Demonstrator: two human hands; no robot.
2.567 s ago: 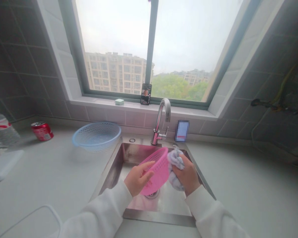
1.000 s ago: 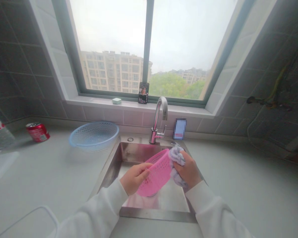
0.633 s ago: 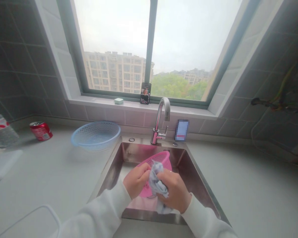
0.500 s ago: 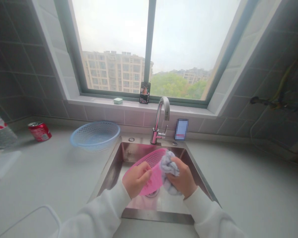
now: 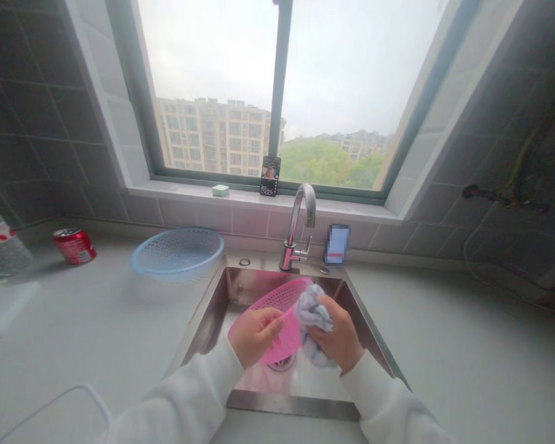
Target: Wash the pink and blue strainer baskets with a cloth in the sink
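A pink plastic basket (image 5: 284,336) with a perforated side is tilted inside the steel sink (image 5: 292,402), above the drain. My left hand (image 5: 254,333) grips its near left rim, with the fingers curled over the edge. In my right hand (image 5: 337,333) is a bunched grey-white cloth (image 5: 314,311), pressed against the basket's right end. The fingers of that hand are wrapped round the cloth, and part of it hangs below them.
Behind the sink stands a chrome faucet (image 5: 300,222), with a phone (image 5: 337,245) leaning to its right. A blue basket (image 5: 178,253) and a red can (image 5: 74,245) are on the left counter. On the sill are another phone (image 5: 269,176) and a pale green block (image 5: 221,190).
The cloth in my right hand has shifted very slightly left along the pink basket's rim. My left hand keeps its hold, and the view has tilted a little.
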